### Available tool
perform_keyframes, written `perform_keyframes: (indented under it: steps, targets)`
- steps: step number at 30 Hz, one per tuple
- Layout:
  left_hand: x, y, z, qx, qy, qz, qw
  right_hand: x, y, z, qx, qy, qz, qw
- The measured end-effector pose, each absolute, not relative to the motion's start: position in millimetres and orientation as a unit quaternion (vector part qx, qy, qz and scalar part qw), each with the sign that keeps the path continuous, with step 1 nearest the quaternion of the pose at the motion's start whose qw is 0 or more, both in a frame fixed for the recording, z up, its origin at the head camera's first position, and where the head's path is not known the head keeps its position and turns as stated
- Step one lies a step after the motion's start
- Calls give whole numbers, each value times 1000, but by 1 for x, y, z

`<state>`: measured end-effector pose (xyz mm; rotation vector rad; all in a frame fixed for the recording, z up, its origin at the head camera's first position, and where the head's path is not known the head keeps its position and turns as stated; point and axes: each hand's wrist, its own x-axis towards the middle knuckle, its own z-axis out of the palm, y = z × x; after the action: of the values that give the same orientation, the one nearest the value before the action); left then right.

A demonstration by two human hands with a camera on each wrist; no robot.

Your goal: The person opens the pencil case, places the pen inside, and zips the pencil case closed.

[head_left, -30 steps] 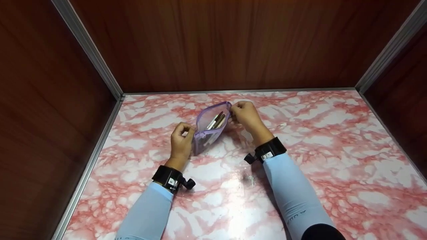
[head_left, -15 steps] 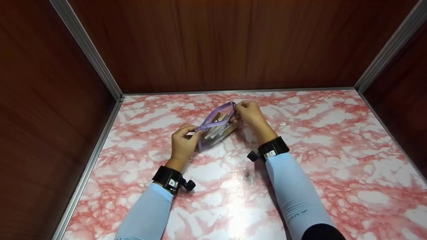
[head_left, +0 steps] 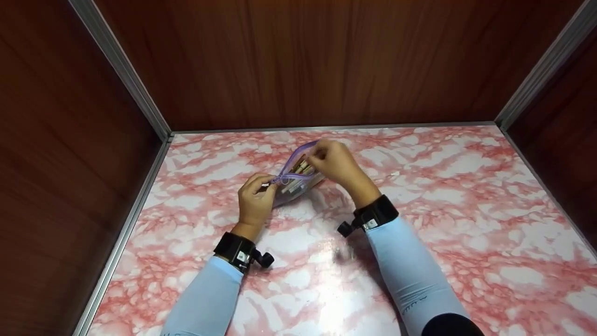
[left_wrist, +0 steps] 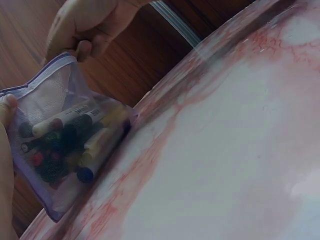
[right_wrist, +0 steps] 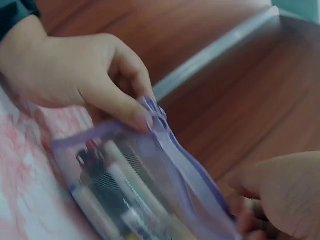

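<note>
A purple-edged mesh zip pouch [head_left: 297, 176] stands tilted on the table, its mouth parted. Through the mesh in the left wrist view, several marker pens [left_wrist: 70, 118] lie together inside. My left hand [head_left: 254, 200] pinches the pouch's near-left corner between thumb and fingers, beside the zip end. At the far-right end of the mouth is my right hand [head_left: 336, 162], fingers curled at the rim. The left wrist view shows those fingers on the raised corner of the pouch; the back of the hand hides part of the grip in the head view.
The table [head_left: 447, 224] has a red-and-white marbled top. Brown wood-look panels [head_left: 326, 65] rise behind it and at both sides, with grey metal strips [head_left: 144, 102] along the joins. Black camera bands [head_left: 235, 252] sit on both wrists.
My right hand has gone right with the rim, then back left over the pouch's mouth. The left hand has shifted slightly right and holds the corner still. The mouth has narrowed.
</note>
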<state>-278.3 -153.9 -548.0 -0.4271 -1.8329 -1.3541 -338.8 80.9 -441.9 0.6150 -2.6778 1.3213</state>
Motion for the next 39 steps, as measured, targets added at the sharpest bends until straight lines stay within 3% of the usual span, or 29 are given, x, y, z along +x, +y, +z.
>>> perform_keyframes:
  steps: [6,25,39]
  targets:
    - [-278,-155,-548,-173,-728,-530,399,-320,61,-435,310,-878,366,-9]
    - [-276,-154,-545,-179,-732,-520,402,-311,48,-443,356,-896,255,76]
    - [-276,-151,-546,-230,-743,-463,424,-315,56,-441,346,-905,232,82]
